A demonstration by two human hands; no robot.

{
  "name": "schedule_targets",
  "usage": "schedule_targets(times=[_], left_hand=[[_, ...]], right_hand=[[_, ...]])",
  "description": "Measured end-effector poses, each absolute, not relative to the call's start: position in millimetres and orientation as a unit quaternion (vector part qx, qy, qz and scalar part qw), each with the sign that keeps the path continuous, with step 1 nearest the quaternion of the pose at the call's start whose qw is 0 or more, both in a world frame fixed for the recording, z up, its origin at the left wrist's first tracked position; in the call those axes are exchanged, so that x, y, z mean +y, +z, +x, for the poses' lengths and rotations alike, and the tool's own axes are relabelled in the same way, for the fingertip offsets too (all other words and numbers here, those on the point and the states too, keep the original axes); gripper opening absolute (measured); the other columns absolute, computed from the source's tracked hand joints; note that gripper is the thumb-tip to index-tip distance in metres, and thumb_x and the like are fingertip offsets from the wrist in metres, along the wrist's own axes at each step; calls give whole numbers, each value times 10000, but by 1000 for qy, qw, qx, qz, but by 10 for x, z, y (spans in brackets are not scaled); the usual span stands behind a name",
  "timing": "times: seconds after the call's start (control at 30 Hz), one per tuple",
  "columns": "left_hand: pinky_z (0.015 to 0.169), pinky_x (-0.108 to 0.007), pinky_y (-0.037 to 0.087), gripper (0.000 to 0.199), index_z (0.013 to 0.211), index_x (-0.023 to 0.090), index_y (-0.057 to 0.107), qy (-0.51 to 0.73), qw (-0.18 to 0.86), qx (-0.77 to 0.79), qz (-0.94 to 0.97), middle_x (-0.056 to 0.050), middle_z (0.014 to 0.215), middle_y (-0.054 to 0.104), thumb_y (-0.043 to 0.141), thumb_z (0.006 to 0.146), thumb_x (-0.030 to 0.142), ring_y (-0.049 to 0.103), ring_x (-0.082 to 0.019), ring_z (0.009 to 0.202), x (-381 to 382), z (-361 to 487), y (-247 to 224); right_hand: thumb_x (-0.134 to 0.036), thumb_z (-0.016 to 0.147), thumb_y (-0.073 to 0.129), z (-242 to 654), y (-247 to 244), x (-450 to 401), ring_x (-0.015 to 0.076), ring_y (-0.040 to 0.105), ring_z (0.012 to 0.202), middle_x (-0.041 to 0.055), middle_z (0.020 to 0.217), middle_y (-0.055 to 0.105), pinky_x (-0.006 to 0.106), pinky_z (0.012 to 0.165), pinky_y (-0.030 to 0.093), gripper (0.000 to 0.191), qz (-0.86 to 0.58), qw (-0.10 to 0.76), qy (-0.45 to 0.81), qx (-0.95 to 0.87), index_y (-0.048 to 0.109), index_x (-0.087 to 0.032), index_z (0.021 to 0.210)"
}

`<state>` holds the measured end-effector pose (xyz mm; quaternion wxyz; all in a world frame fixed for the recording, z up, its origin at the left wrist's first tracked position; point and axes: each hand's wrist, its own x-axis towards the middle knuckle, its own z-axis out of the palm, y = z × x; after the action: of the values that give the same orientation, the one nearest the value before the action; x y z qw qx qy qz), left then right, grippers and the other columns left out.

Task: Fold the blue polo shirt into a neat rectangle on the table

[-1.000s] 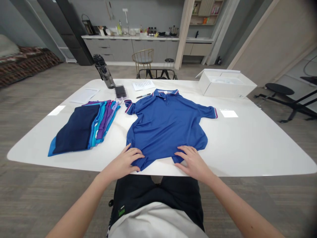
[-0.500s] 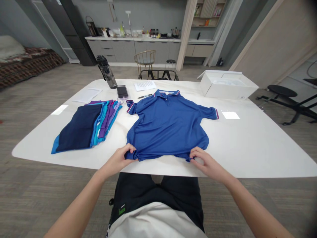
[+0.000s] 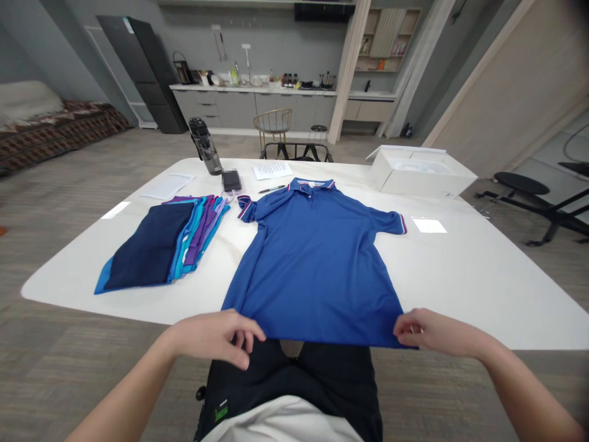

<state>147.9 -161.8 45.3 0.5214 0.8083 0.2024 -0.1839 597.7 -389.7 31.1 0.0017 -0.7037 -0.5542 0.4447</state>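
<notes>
A blue polo shirt [image 3: 317, 264] with striped collar and sleeve trims lies spread on the white table [image 3: 488, 288], collar away from me. Its hem reaches past the table's near edge. My left hand [image 3: 221, 334] is over the left hem corner, thumb and fingers apart, with no cloth visible between them. At the right hem corner, my right hand [image 3: 426, 331] has its fingers curled onto the fabric; its fingertips are partly hidden. Left of the shirt lies a pile of folded clothes [image 3: 147, 245] in navy, blue and purple.
A dark bottle [image 3: 206, 147] and a blurred black item [image 3: 231, 181] stand beyond the folded pile. Sheets of paper [image 3: 272, 170] and a pen [image 3: 271, 189] lie near the collar. An open white box [image 3: 421, 172] sits at the far right, with a black stool [image 3: 522, 183] beyond the table.
The bunched lower part of the shirt has been drawn toward me and flattened. My left hand has let go of the hem; my right hand has moved right and nearer. The view has tilted up slightly.
</notes>
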Motion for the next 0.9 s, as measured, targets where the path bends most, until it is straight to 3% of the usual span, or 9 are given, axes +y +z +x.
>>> schedule_targets(times=[0.1, 0.2, 0.27, 0.33, 0.4, 0.57, 0.7, 0.8, 0.9], left_hand=[[901, -333, 525, 376, 1150, 246, 707, 20, 419, 254, 872, -61, 1126, 729, 537, 945, 512, 671, -200, 983, -1253, 1862, 323], [1157, -452, 392, 477, 1362, 217, 602, 124, 240, 280, 921, -126, 1410, 600, 438, 1000, 480, 542, -251, 1320, -836, 2295, -28], [1224, -554, 273, 545, 1468, 223, 509, 120, 154, 298, 934, -138, 1542, 479, 442, 998, 492, 411, -290, 1450, -664, 2517, -284], [1243, -624, 158, 578, 1520, 245, 443, 98, 117, 325, 933, -122, 1618, 379, 387, 1013, 518, 293, -310, 1524, -631, 2651, -476], [1252, -634, 101, 649, 1553, 254, 394, 83, 113, 338, 931, -112, 1651, 319, 364, 1000, 594, 225, -318, 1552, -719, 2702, -577], [1270, -604, 113, 722, 1570, 297, 364, 78, 147, 324, 931, -76, 1679, 254, 371, 961, 684, 190, -319, 1564, -1011, 2668, -579], [1260, -581, 193, 666, 1553, 227, 394, 116, 128, 379, 909, -125, 1666, 276, 320, 1007, 602, 248, -321, 1545, -794, 2796, -504], [1257, -579, 191, 588, 1486, 170, 468, 173, 83, 406, 893, -161, 1623, 348, 308, 1030, 507, 295, -330, 1521, -283, 3050, -401], [1213, -505, 308, 531, 1449, 134, 482, 213, 80, 427, 875, -194, 1563, 420, 295, 1040, 418, 408, -305, 1452, 386, 3264, -315]], right_hand=[[-505, 926, 539, 5953, 135, -3352, 228, 655, 779, 55, 866, 710, 353, 743, 534, 364, -736, 154, 312, -581, 737, -232, 1062], [-475, 960, 504, 5944, -170, -2705, 284, 614, 1177, 130, 1275, 658, 454, 1042, 481, 417, -752, 261, 122, -593, 668, -217, 1244], [-490, 987, 467, 5968, -390, -2364, 329, 476, 1372, 161, 1470, 529, 558, 1134, 383, 493, -762, 238, 52, -601, 597, -206, 1368], [-531, 1008, 426, 6040, -575, -2171, 369, 378, 1448, 134, 1562, 441, 678, 1143, 290, 535, -789, 177, 22, -588, 530, -259, 1456], [-585, 1015, 390, 6155, -699, -2135, 384, 333, 1474, 106, 1596, 402, 714, 1142, 246, 570, -808, 130, 8, -575, 483, -306, 1502], [-660, 999, 353, 6394, -736, -2335, 386, 298, 1493, 82, 1622, 362, 673, 1167, 236, 638, -820, 99, 5, -564, 438, -333, 1540], [-634, 1006, 360, 6410, -578, -2171, 388, 462, 1368, 124, 1449, 564, 739, 1139, 171, 577, -821, 115, -33, -557, 564, -289, 1420], [-534, 1034, 328, 6548, -447, -1783, 328, 541, 1281, 150, 1345, 617, 607, 1173, 262, 526, -804, 183, -68, -562, 635, -201, 1302], [-471, 1021, 333, 6915, -379, -1399, 339, 548, 1274, 207, 1380, 574, 485, 1099, 412, 539, -846, 253, -57, -465, 617, -125, 1321]])
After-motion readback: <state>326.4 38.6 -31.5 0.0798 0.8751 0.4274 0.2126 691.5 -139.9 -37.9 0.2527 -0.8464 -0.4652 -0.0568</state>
